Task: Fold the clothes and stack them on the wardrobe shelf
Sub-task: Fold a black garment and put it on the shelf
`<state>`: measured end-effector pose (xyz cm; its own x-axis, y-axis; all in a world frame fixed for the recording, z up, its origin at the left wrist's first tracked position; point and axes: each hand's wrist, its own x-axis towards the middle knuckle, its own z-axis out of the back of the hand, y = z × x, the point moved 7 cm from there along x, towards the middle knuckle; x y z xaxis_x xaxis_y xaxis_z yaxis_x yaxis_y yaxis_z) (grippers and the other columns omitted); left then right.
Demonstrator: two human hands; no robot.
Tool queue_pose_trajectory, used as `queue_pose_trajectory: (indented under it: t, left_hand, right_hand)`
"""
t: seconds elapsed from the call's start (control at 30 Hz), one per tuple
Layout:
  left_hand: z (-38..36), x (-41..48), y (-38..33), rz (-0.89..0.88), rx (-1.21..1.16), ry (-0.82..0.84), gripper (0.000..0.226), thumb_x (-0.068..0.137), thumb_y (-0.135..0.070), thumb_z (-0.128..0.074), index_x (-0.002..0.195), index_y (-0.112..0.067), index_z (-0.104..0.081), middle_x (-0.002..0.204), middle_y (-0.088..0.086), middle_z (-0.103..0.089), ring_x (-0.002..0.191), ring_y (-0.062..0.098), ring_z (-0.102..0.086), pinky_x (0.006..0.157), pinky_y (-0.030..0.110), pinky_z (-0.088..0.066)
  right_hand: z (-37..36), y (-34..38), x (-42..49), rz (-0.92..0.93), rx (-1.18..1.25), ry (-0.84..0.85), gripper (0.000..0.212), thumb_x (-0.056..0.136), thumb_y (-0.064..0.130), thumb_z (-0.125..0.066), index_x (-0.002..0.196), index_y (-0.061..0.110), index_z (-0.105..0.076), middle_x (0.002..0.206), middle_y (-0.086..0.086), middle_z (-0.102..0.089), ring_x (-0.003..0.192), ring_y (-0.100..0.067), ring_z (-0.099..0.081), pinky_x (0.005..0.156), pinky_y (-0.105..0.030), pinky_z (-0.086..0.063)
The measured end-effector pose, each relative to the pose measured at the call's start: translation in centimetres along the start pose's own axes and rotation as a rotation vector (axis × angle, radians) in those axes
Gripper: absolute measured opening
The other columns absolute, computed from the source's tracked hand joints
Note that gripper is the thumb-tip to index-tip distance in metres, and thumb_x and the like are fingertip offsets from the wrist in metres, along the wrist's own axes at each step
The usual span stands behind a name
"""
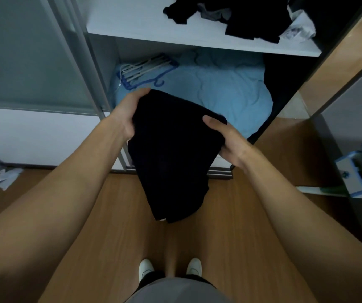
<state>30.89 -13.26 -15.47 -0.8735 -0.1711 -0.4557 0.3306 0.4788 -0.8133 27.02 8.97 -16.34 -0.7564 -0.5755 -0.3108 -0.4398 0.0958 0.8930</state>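
A folded black garment [171,154] hangs in front of me, held at its upper end by both hands. My left hand [130,112] grips its upper left edge with the thumb over the top. My right hand [226,138] clasps the right edge, fingers curled onto the cloth. The garment's lower end droops toward the floor. Above, the white wardrobe shelf [132,20] carries a loose heap of black and grey clothes [230,14] at its right side.
Below the shelf lies a light blue quilt [230,90] with a bundle of hangers [145,68] on it. A sliding wardrobe door [22,57] stands at left. An open blue and white drawer [357,171] juts out at right. Crumpled white paper [7,177] lies on the wooden floor.
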Motion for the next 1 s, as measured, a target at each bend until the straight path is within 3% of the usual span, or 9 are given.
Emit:
queue_pose_trajectory:
  t: [0.07, 0.2, 0.37, 0.47, 0.57, 0.67, 0.77, 0.83, 1.0]
  left_hand:
    - [0.1, -0.2, -0.5, -0.051, -0.037, 0.071, 0.041, 0.088, -0.052, -0.066, 0.088, -0.014, -0.08, 0.095, 0.007, -0.075, 0.088, 0.023, -0.073, 0.077, 0.033, -0.058]
    - [2.0, -0.9, 1.0, -0.061, -0.038, 0.256, 0.062, 0.083, -0.07, -0.057, 0.117, -0.021, -0.074, 0.128, 0.007, -0.068, 0.119, 0.024, -0.064, 0.087, 0.033, -0.057]
    - [3.7, -1.5, 4.5, 0.059, 0.123, 0.188, 0.031, 0.076, -0.05, -0.074, 0.094, -0.025, -0.082, 0.107, 0.002, -0.077, 0.095, 0.016, -0.074, 0.07, 0.025, -0.059]
    - [3.1, -1.0, 3.7, 0.029, 0.15, 0.04, 0.026, 0.084, -0.034, -0.072, 0.101, -0.016, -0.078, 0.107, 0.009, -0.076, 0.09, 0.019, -0.075, 0.068, 0.026, -0.059]
    - [1.3, -0.6, 2.6, 0.027, 0.017, 0.018, 0.032, 0.09, -0.032, -0.069, 0.112, -0.01, -0.07, 0.101, 0.009, -0.076, 0.086, 0.021, -0.075, 0.068, 0.03, -0.059]
    - [-0.1, -0.6, 1.6, -0.01, -0.083, 0.118, 0.045, 0.093, -0.046, -0.062, 0.119, -0.01, -0.07, 0.116, 0.011, -0.072, 0.102, 0.025, -0.072, 0.08, 0.034, -0.059]
    - [-0.1, -1.2, 1.7, -0.03, -0.114, 0.322, 0.068, 0.09, -0.065, -0.052, 0.134, -0.014, -0.062, 0.142, 0.013, -0.057, 0.131, 0.03, -0.055, 0.1, 0.04, -0.051]
    - [0.5, -1.5, 3.0, 0.019, -0.059, 0.391, 0.072, 0.088, -0.067, -0.051, 0.14, -0.018, -0.056, 0.147, 0.011, -0.052, 0.134, 0.028, -0.051, 0.104, 0.042, -0.048]
    - [1.2, -1.0, 3.8, -0.045, 0.222, 0.174, 0.027, 0.085, -0.033, -0.074, 0.107, -0.018, -0.078, 0.124, 0.01, -0.07, 0.11, 0.022, -0.069, 0.08, 0.028, -0.058]
  right_hand:
    - [-0.1, 0.0, 0.0, 0.035, 0.091, -0.008, 0.02, 0.097, 0.016, -0.062, 0.111, 0.007, -0.072, 0.103, -0.008, -0.075, 0.094, -0.02, -0.072, 0.088, -0.03, -0.057]
    - [0.2, 1.0, 0.2, 0.05, 0.214, -0.04, 0.022, 0.097, 0.009, -0.06, 0.115, 0.001, -0.069, 0.102, -0.012, -0.075, 0.091, -0.022, -0.072, 0.084, -0.032, -0.06]
    - [-0.4, 1.2, 0.6, -0.084, 0.28, -0.089, 0.028, 0.099, 0.021, -0.058, 0.117, 0.002, -0.067, 0.101, -0.01, -0.07, 0.088, -0.022, -0.069, 0.081, -0.033, -0.06]
    - [-0.2, 1.9, 0.5, -0.045, 0.352, -0.053, 0.03, 0.098, 0.031, -0.059, 0.11, 0.006, -0.069, 0.097, -0.008, -0.072, 0.089, -0.022, -0.07, 0.086, -0.035, -0.058]
    - [-0.2, 1.6, -0.2, -0.002, 0.078, -0.056, 0.035, 0.098, 0.037, -0.061, 0.117, 0.009, -0.069, 0.095, -0.002, -0.077, 0.083, -0.015, -0.074, 0.071, -0.026, -0.059]
    - [0.8, 1.2, -0.7, 0.1, -0.163, -0.189, 0.033, 0.093, 0.022, -0.07, 0.122, 0.005, -0.067, 0.107, -0.007, -0.076, 0.1, -0.02, -0.073, 0.089, -0.029, -0.058]
    - [1.3, 1.1, -1.2, 0.109, 0.025, -0.248, 0.029, 0.094, 0.014, -0.068, 0.119, 0.0, -0.068, 0.108, -0.013, -0.075, 0.098, -0.025, -0.073, 0.085, -0.032, -0.06]
    - [1.0, 1.2, -1.3, 0.083, 0.147, -0.227, 0.028, 0.096, 0.015, -0.065, 0.12, 0.0, -0.067, 0.113, -0.016, -0.073, 0.098, -0.026, -0.072, 0.086, -0.036, -0.06]
    - [0.3, 0.2, -1.3, -0.065, 0.361, -0.215, 0.022, 0.098, 0.021, -0.061, 0.111, 0.005, -0.069, 0.095, -0.011, -0.076, 0.084, -0.023, -0.074, 0.075, -0.035, -0.062]
